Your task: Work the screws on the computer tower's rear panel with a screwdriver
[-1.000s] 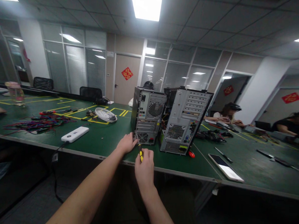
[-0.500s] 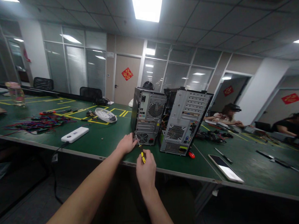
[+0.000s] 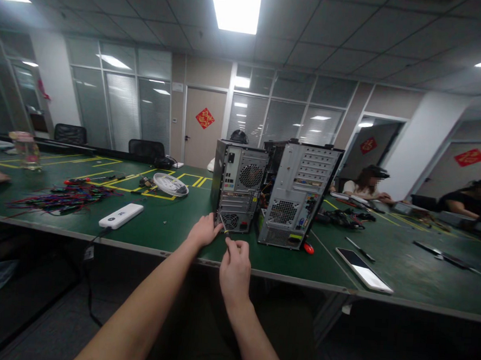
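A smaller computer tower (image 3: 243, 194) stands upright on the green table, its rear panel with vents and ports facing me. At its lower left corner is my left hand (image 3: 203, 231), fingers against the side edge and thumb by the rear panel. My right hand (image 3: 235, 269) is closed round a screwdriver (image 3: 225, 231), whose handle is mostly hidden in the fingers. The screwdriver's shaft slants up to the lower left of the rear panel, close to my left thumb. Whether its tip sits in a screw is too small to tell.
A second, larger computer tower (image 3: 290, 205) stands to the right. Farther right lie a phone (image 3: 363, 270), another thin tool (image 3: 360, 249) and cables (image 3: 346, 216). On the left are a white power bank (image 3: 121, 216), a wire bundle (image 3: 66, 196) and a white basket (image 3: 170, 185). People sit at the far right.
My right hand has shifted slightly up the screwdriver, and its yellow handle is now mostly covered by the fingers. The left hand and both towers stay in place.
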`<state>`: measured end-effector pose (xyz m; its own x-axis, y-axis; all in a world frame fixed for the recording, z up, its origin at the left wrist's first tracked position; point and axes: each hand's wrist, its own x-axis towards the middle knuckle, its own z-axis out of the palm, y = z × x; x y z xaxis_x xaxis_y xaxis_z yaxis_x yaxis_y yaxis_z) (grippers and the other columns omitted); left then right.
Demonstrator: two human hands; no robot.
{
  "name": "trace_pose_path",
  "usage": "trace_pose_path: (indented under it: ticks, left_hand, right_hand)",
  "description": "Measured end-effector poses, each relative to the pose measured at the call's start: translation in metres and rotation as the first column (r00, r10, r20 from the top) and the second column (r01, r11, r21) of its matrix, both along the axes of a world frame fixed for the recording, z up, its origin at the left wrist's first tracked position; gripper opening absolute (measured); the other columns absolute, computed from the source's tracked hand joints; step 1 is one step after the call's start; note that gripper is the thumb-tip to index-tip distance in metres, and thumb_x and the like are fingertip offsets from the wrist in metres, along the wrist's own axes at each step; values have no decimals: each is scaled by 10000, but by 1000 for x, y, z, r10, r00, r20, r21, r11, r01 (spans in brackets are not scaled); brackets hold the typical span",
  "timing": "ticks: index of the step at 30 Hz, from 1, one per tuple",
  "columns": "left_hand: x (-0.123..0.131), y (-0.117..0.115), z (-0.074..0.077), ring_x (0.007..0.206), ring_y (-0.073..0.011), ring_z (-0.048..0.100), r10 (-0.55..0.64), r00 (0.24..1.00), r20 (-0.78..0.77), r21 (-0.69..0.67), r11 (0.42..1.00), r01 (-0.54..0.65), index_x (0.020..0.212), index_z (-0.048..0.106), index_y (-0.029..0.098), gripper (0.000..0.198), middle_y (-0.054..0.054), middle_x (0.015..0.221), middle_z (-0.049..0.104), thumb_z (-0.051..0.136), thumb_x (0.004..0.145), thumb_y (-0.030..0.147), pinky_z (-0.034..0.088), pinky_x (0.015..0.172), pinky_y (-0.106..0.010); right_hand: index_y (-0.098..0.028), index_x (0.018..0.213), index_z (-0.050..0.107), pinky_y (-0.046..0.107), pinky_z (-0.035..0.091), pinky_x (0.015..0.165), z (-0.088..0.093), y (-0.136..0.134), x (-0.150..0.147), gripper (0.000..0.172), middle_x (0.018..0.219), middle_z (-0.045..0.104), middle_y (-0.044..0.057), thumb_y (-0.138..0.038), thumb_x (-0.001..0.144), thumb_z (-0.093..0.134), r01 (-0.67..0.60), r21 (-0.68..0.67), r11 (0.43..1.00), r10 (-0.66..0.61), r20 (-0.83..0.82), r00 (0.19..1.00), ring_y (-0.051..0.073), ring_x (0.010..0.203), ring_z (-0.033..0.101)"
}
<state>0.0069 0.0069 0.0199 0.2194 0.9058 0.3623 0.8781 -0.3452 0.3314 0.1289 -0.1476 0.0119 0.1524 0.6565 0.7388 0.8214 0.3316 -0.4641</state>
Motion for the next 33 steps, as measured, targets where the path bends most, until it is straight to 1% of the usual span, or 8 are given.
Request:
trace_pose_path:
  ticks: [3,13,19,24,28,30,33]
  left_hand:
    - [0,-1,1,1251,-320,627,1,1000,6,-4,1000,-1,1336,512,155,502,-192,1323,682,411,1041,548,477,1017,-398]
    - [1,-3,3,1234,-320,641,4,1000,18,-10,1000,-4,1292,532,168,470,-185,1292,696,420,1041,550,478,1009,-393]
    - [0,-4,3,1224,-325,645,6,1000,6,5,1000,-6,1288,532,157,481,-191,1288,697,410,1045,554,483,1004,-397]
    - [0,-2,2,1221,-328,647,4,1000,2,15,1000,-4,1293,534,155,479,-195,1298,694,407,1047,546,486,999,-403]
    - [1,-1,1,1223,-326,647,9,1000,-7,14,1000,-9,1297,531,149,480,-192,1288,698,408,1049,541,491,992,-395]
    - [1,-1,1,1218,-326,650,13,1000,-9,16,1000,-13,1295,531,148,486,-190,1273,702,409,1048,548,493,987,-393]
    - [1,-1,2,1219,-333,647,12,1000,-13,21,1000,-11,1294,532,139,490,-196,1277,699,416,1045,544,491,991,-403]
  right_hand:
    - [-179,1243,732,360,554,851,0,0,-1,438,1107,596,121,-83,976,398,-9,-1,1000,9,17,1000,223,918,662]
    - [-182,1257,733,350,554,838,1,0,-1,427,1112,595,121,-75,977,429,22,-28,999,-21,62,998,231,930,655]
    - [-172,1265,708,345,547,810,7,-2,-4,405,1116,596,125,-82,1008,408,47,-40,998,-43,113,993,230,900,661]
    - [-173,1253,667,295,535,744,12,-2,-7,308,1066,618,99,-144,1040,446,25,-61,998,-20,73,997,206,847,671]
    - [-174,1191,652,273,524,724,11,-1,-6,211,1007,631,79,-212,1049,501,28,-95,995,-25,38,999,204,843,675]
    - [-180,1189,646,280,527,739,10,-1,-6,212,1012,625,75,-206,1046,492,13,-104,995,-10,28,1000,206,856,674]
    - [-190,1202,637,304,540,791,11,-3,-6,274,1075,596,84,-131,1011,449,-31,-93,995,30,-9,1000,207,892,676]
